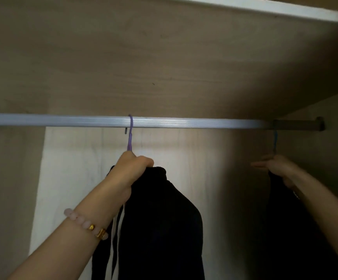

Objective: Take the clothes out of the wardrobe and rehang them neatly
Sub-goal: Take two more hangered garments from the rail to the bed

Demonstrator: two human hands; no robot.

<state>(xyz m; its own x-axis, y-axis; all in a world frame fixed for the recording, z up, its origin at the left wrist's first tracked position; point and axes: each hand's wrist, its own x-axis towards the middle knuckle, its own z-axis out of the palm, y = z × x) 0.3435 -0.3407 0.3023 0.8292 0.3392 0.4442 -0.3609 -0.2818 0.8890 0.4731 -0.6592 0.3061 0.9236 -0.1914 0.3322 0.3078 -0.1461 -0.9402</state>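
Observation:
A silver rail runs across the wardrobe. A purple hanger is hooked over it at the middle and carries a black garment. My left hand grips that garment's collar and the neck of the hanger just under the hook. Far right, in shadow, a blue hanger hangs from the rail with a dark garment. My right hand holds that hanger's top, some fingers stretched out to the left.
The wardrobe's wooden top panel is close above the rail. The pale back wall shows behind the clothes. The rail's bracket sits at the right side wall. The rail is bare left of the purple hanger.

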